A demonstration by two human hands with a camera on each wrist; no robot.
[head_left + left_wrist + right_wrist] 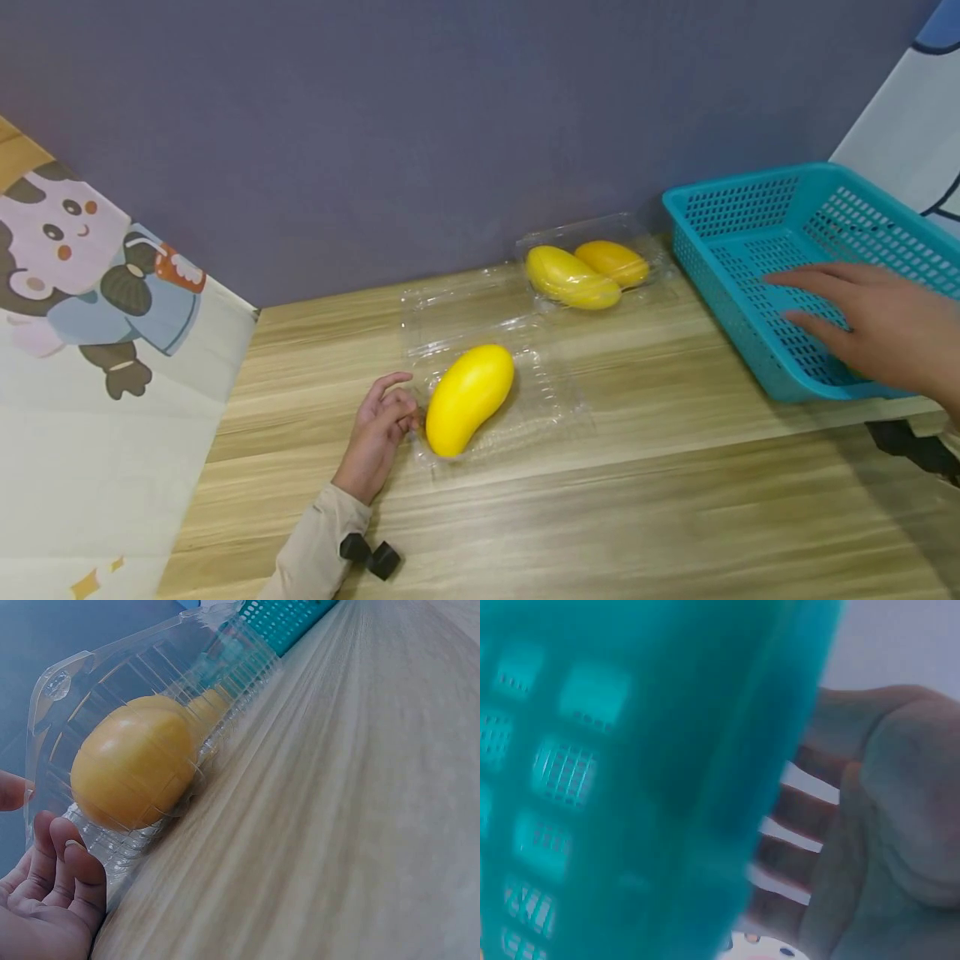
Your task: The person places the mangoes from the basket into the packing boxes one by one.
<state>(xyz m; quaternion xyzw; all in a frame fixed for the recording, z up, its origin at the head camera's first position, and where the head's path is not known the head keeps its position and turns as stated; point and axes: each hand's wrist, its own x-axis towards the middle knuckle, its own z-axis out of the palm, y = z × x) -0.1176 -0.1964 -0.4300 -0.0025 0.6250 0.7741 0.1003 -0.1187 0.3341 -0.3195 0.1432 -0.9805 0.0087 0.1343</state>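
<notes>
A yellow mango (468,400) lies in the base of an open clear plastic clamshell box (551,383), whose lid is folded back toward the wall. My left hand (382,425) is at the near left side of this box. In the left wrist view, thumb and curled fingers (56,855) pinch the box's rim beside the mango (135,761). On the right, my right hand (885,321) hovers over the turquoise basket (720,317), palm down with fingers extended and nothing held. Under its palm, a small yellowish patch shows inside the basket, mostly hidden.
Behind the open box, another clear box (630,225) with two mangoes (573,279) stands against the grey-purple wall (420,150). The wooden table (637,500) extends toward me. Cartoon-printed panels (150,333) border it on the left and right.
</notes>
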